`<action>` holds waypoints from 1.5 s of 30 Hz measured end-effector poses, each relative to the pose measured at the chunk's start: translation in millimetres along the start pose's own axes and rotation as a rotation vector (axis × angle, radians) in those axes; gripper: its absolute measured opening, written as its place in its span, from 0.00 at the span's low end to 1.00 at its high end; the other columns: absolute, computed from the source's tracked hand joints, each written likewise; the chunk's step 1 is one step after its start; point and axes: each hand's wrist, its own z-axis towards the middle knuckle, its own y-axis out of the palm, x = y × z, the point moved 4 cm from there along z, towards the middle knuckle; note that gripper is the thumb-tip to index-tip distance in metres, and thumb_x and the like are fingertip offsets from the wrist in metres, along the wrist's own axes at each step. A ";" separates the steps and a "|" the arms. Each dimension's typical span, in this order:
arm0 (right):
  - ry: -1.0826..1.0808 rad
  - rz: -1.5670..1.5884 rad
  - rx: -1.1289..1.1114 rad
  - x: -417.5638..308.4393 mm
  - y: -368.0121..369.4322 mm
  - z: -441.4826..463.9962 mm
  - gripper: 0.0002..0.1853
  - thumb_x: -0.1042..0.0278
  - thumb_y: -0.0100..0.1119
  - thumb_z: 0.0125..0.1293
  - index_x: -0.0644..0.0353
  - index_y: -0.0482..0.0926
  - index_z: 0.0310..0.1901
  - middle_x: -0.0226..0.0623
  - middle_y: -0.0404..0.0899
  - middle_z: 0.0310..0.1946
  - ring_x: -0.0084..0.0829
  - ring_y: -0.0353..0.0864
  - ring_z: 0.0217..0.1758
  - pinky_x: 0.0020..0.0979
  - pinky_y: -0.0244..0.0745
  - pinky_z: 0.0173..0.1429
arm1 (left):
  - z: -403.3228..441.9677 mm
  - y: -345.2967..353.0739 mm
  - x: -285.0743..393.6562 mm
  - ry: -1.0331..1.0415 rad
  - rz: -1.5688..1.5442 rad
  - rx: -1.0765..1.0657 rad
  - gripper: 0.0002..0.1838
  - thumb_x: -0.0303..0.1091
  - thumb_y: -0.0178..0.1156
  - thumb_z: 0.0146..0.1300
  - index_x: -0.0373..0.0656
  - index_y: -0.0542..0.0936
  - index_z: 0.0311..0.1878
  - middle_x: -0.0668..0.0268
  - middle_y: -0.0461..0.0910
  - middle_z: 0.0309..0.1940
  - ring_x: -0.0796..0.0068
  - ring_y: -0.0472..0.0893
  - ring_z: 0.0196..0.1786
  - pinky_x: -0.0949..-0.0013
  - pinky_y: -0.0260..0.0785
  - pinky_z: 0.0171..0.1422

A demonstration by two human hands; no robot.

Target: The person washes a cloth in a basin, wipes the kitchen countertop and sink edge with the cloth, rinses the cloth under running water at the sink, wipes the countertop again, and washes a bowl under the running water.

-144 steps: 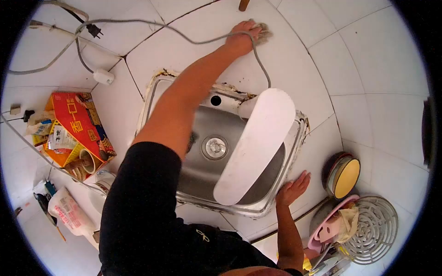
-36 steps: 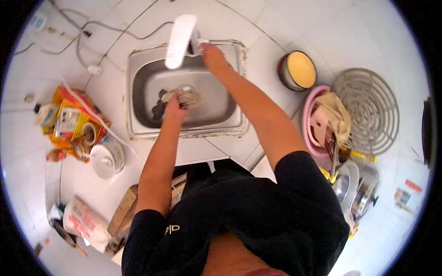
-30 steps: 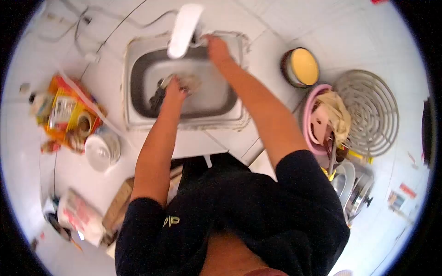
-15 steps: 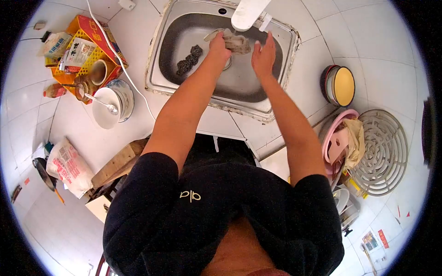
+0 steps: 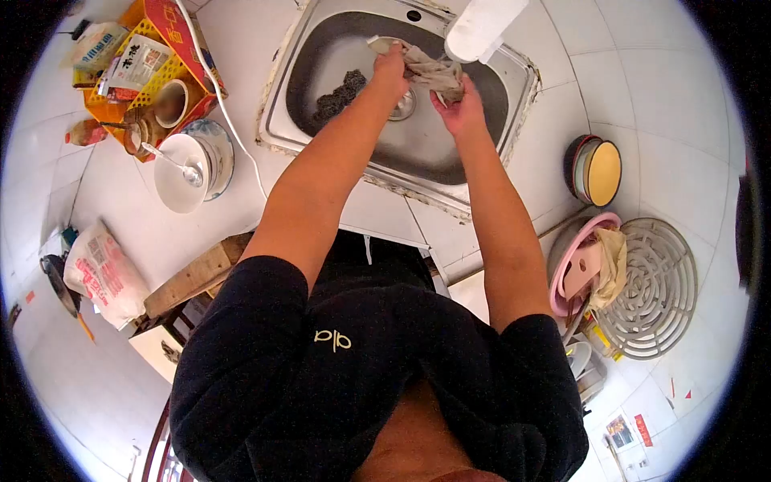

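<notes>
A wet, greyish-beige cloth [image 5: 434, 74] is stretched between my two hands over the steel sink [image 5: 385, 149], just below the white faucet [image 5: 482, 28]. My left hand [image 5: 391, 78] is closed on the cloth's left part, where a pale flat edge sticks out past the fingers. At the other end, my right hand [image 5: 463, 111] grips the cloth's right edge between thumb and fingers. Dark scouring pads [image 5: 339, 96] lie in the basin to the left of my left hand. Part of the drain [image 5: 404, 104] shows beneath the cloth.
Left of the sink stand stacked bowls [image 5: 183, 173] with a spoon [image 5: 191, 174], and a box of jars and packets [image 5: 181, 40]. A white cord [image 5: 229, 132] crosses the counter. On the right are round containers [image 5: 602, 173], a pink basin [image 5: 558, 273] and a grey round rack [image 5: 654, 289].
My right hand, open and apart from the cloth before, has come in and taken hold of its right edge. The cloth is now spread wider between both hands. The view has shifted slightly.
</notes>
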 end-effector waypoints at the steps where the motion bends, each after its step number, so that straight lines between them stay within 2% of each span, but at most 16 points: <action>1: 0.010 0.113 0.010 -0.3 2.3 -0.7 0.23 0.49 0.42 0.73 0.57 0.68 0.60 0.42 0.69 0.61 0.41 0.69 0.63 0.50 0.69 0.64 | 4.2 2.2 -4.1 0.004 -0.034 -0.064 0.21 0.37 0.58 0.63 0.38 0.68 0.55 0.54 0.76 0.48 0.59 0.79 0.46 0.53 0.74 0.51; 4: 0.245 0.342 -0.188 10.1 0.3 22.8 0.26 0.46 0.37 0.74 0.57 0.66 0.62 0.42 0.67 0.62 0.41 0.67 0.65 0.52 0.66 0.65 | -38.5 25.9 -2.3 0.091 0.017 -0.095 0.22 0.37 0.58 0.63 0.37 0.67 0.56 0.54 0.76 0.47 0.59 0.79 0.46 0.55 0.74 0.50; 5: 0.218 0.289 -0.165 11.7 1.4 27.0 0.27 0.45 0.36 0.74 0.57 0.65 0.63 0.42 0.68 0.62 0.41 0.67 0.66 0.53 0.65 0.66 | -52.4 33.8 -1.8 0.131 0.061 -0.080 0.22 0.37 0.58 0.63 0.37 0.67 0.56 0.54 0.75 0.47 0.59 0.79 0.46 0.55 0.74 0.50; 6: 0.190 0.239 -0.141 13.8 2.6 31.2 0.29 0.43 0.35 0.74 0.57 0.65 0.64 0.42 0.68 0.62 0.42 0.67 0.66 0.54 0.64 0.66 | -47.5 31.5 -6.3 0.281 0.284 -0.103 0.26 0.38 0.61 0.61 0.36 0.66 0.58 0.55 0.75 0.47 0.58 0.79 0.45 0.56 0.74 0.50; 9: 0.042 0.076 -0.118 13.0 11.8 29.7 0.29 0.42 0.35 0.74 0.58 0.64 0.65 0.41 0.70 0.60 0.41 0.68 0.64 0.51 0.64 0.66 | -52.6 32.5 -14.4 0.780 1.359 0.168 0.27 0.37 0.64 0.58 0.37 0.68 0.58 0.56 0.76 0.47 0.58 0.79 0.45 0.57 0.75 0.49; 13: -0.259 -0.580 0.079 -16.4 17.9 4.8 0.25 0.49 0.43 0.73 0.59 0.66 0.62 0.36 0.73 0.55 0.35 0.74 0.57 0.39 0.70 0.59 | -44.5 17.9 -18.2 0.098 0.493 -0.345 0.26 0.34 0.65 0.56 0.36 0.70 0.56 0.55 0.77 0.49 0.58 0.81 0.47 0.57 0.78 0.43; 16: -0.764 -0.740 0.453 -44.6 -33.5 46.1 0.22 0.55 0.53 0.69 0.69 0.71 0.51 0.48 0.80 0.44 0.41 0.79 0.48 0.43 0.72 0.53 | -39.7 5.4 -21.8 -0.075 0.194 -0.267 0.17 0.29 0.59 0.61 0.38 0.72 0.53 0.54 0.79 0.48 0.56 0.82 0.46 0.54 0.79 0.46; 18: -0.804 -0.781 0.191 -70.9 -24.5 71.8 0.19 0.58 0.54 0.68 0.71 0.72 0.45 0.46 0.80 0.33 0.39 0.81 0.37 0.40 0.75 0.43 | -42.8 5.0 -20.9 -0.139 0.179 -0.168 0.18 0.29 0.59 0.62 0.38 0.71 0.54 0.54 0.78 0.49 0.56 0.82 0.48 0.52 0.79 0.46; 21: -0.785 -0.752 0.060 -83.7 -6.9 78.7 0.18 0.59 0.54 0.69 0.73 0.73 0.37 0.43 0.79 0.23 0.35 0.78 0.23 0.35 0.75 0.29 | -56.7 7.0 -13.4 -0.135 0.274 -0.055 0.19 0.30 0.59 0.63 0.39 0.70 0.56 0.55 0.78 0.51 0.56 0.81 0.51 0.50 0.78 0.48; 25: -0.503 -0.714 0.101 -88.7 2.6 68.7 0.19 0.60 0.52 0.70 0.71 0.73 0.28 0.42 0.78 0.21 0.32 0.75 0.17 0.33 0.71 0.19 | -34.6 2.3 -27.5 -0.170 0.166 -0.214 0.18 0.32 0.59 0.64 0.40 0.70 0.56 0.58 0.77 0.53 0.57 0.79 0.54 0.47 0.77 0.52; 28: -0.477 -0.616 0.038 -88.6 4.2 60.4 0.20 0.59 0.54 0.68 0.69 0.73 0.25 0.42 0.77 0.20 0.32 0.75 0.17 0.33 0.69 0.19 | -48.5 8.6 -22.5 -0.153 0.152 -0.225 0.18 0.33 0.58 0.64 0.42 0.70 0.56 0.59 0.77 0.52 0.57 0.78 0.53 0.48 0.76 0.54; 35: -0.630 -0.847 0.074 -78.7 -24.3 99.9 0.19 0.53 0.58 0.65 0.65 0.74 0.33 0.38 0.79 0.27 0.26 0.76 0.26 0.32 0.69 0.27 | -34.8 -1.8 -42.0 -0.200 0.096 -0.047 0.19 0.37 0.59 0.65 0.44 0.69 0.57 0.58 0.75 0.53 0.56 0.79 0.51 0.46 0.76 0.50; 37: -0.532 -0.747 0.038 -80.2 8.7 50.6 0.19 0.51 0.56 0.66 0.63 0.74 0.37 0.35 0.79 0.29 0.25 0.76 0.29 0.31 0.70 0.30 | -37.2 -1.7 -43.3 -0.217 0.042 0.042 0.22 0.37 0.60 0.65 0.45 0.65 0.58 0.58 0.74 0.52 0.55 0.79 0.47 0.46 0.76 0.46; 40: -0.558 -0.549 -0.043 -61.2 -21.0 68.6 0.26 0.41 0.52 0.67 0.61 0.73 0.48 0.37 0.80 0.38 0.29 0.79 0.36 0.33 0.74 0.39 | -36.5 -7.5 -41.8 -0.232 0.004 0.000 0.23 0.39 0.61 0.64 0.45 0.66 0.58 0.58 0.74 0.52 0.56 0.79 0.47 0.47 0.75 0.45; 43: -0.121 -0.445 0.265 -10.3 -29.0 27.3 0.34 0.33 0.45 0.67 0.57 0.70 0.58 0.39 0.77 0.49 0.38 0.76 0.50 0.40 0.72 0.55 | -56.3 -2.8 -27.0 -0.285 0.058 -0.059 0.23 0.45 0.60 0.63 0.44 0.70 0.57 0.54 0.75 0.52 0.53 0.80 0.48 0.49 0.76 0.47; 45: 0.127 -0.140 0.176 11.1 -4.4 1.9 0.36 0.32 0.43 0.67 0.55 0.67 0.63 0.40 0.73 0.55 0.43 0.70 0.59 0.44 0.66 0.61 | -39.2 -4.3 -32.3 0.037 0.652 -0.087 0.29 0.46 0.58 0.63 0.43 0.65 0.62 0.50 0.74 0.52 0.46 0.79 0.46 0.48 0.74 0.49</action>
